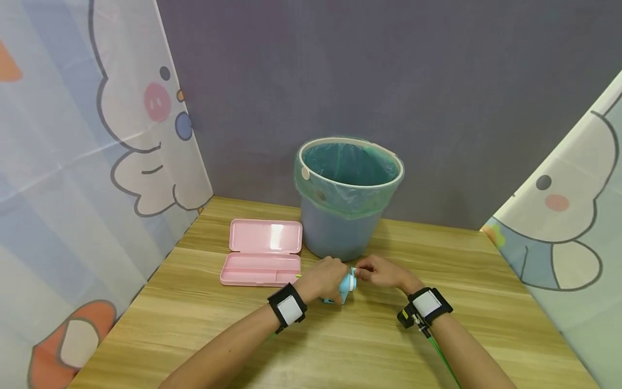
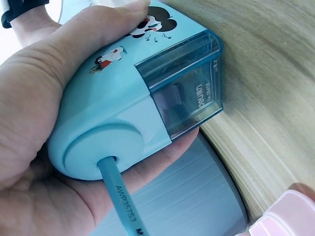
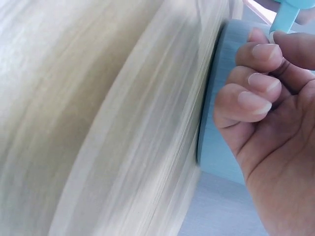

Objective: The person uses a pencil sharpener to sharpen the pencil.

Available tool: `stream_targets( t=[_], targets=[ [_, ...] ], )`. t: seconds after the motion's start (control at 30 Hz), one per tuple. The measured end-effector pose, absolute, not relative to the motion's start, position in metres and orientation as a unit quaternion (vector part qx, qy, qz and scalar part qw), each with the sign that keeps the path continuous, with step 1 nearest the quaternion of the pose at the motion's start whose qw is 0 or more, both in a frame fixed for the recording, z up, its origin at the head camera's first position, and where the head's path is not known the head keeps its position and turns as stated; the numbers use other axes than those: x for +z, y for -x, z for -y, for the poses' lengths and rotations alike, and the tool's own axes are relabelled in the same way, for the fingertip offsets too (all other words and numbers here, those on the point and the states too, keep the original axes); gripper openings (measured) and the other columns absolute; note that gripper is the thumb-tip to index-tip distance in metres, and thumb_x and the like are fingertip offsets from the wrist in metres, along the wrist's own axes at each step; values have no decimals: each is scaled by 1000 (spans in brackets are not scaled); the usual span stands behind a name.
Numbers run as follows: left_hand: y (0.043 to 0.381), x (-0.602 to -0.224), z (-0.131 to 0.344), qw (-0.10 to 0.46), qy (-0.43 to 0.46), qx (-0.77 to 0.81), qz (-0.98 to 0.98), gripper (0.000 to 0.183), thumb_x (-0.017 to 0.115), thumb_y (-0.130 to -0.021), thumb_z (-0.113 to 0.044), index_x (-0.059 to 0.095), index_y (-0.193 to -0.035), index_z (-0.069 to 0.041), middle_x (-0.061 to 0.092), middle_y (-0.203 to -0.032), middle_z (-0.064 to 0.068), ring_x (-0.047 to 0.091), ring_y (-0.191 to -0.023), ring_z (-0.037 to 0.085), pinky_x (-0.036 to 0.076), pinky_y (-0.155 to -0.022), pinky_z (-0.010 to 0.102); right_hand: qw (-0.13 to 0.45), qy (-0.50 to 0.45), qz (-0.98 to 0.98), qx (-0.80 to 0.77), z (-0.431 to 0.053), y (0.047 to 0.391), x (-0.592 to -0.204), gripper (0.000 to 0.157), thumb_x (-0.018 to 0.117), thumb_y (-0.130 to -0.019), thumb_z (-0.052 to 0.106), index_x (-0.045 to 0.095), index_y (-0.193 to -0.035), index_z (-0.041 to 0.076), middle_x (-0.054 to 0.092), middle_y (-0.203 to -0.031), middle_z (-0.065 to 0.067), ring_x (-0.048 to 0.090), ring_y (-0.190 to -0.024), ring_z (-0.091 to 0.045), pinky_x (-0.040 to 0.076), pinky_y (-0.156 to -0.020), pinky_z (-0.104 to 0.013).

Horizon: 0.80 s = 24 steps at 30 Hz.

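My left hand (image 1: 324, 278) grips a light blue crank pencil sharpener (image 2: 108, 108), thumb over its printed top and fingers underneath. A blue-green pencil (image 2: 120, 196) is inserted in the round front hole. The sharpener's see-through shavings drawer (image 2: 187, 88) faces sideways in the left wrist view. At the sharpener's other end, my right hand (image 1: 384, 272) pinches the light blue crank handle (image 3: 285, 18) between thumb and index finger, with the other fingers curled. Much of the sharpener is hidden by the left hand in the head view.
Just behind the hands stands a blue-grey bin (image 1: 335, 227) lined with a green plastic bag (image 1: 350, 200). An opened pink pencil case (image 1: 264, 236) lies left of it on the wooden table (image 1: 437, 335). A grey wall and printed curtains border the table.
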<state>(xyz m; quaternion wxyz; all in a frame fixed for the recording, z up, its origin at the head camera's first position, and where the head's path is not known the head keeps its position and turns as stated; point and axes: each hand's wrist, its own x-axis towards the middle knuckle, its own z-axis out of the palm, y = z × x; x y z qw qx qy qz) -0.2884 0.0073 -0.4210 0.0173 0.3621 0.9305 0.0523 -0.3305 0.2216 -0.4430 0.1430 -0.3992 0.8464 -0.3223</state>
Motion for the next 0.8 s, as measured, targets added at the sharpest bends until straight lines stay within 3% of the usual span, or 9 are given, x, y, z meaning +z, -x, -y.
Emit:
stream_targets(
  t=[0.13, 0.47, 0.8],
  targets=[
    [288, -422, -7, 16, -358, 53, -932, 41, 90, -63, -39, 68, -91, -18, 59, -78, -8, 55, -68, 8, 47, -60, 21, 143, 398, -846, -325, -221, 330, -444, 40, 48, -105, 22, 59, -76, -3, 35, -61, 9, 27, -48, -3, 31, -52, -22],
    [288, -423, -8, 13, -363, 49, -930, 38, 89, -63, -39, 67, -86, -18, 59, -77, -8, 55, -68, 9, 47, -61, 22, 118, 414, -862, -270, -220, 328, -449, 34, 48, -104, 20, 53, -70, 16, 35, -60, 12, 29, -50, -1, 30, -52, -20],
    [288, -423, -8, 17, -360, 51, -931, 37, 89, -64, -39, 66, -82, -18, 57, -75, -8, 53, -65, 7, 44, -57, 20, 92, 444, -856, -251, -218, 324, -452, 30, 51, -98, 6, 56, -69, 10, 35, -59, 15, 30, -49, 1, 27, -49, -17]
  ],
)
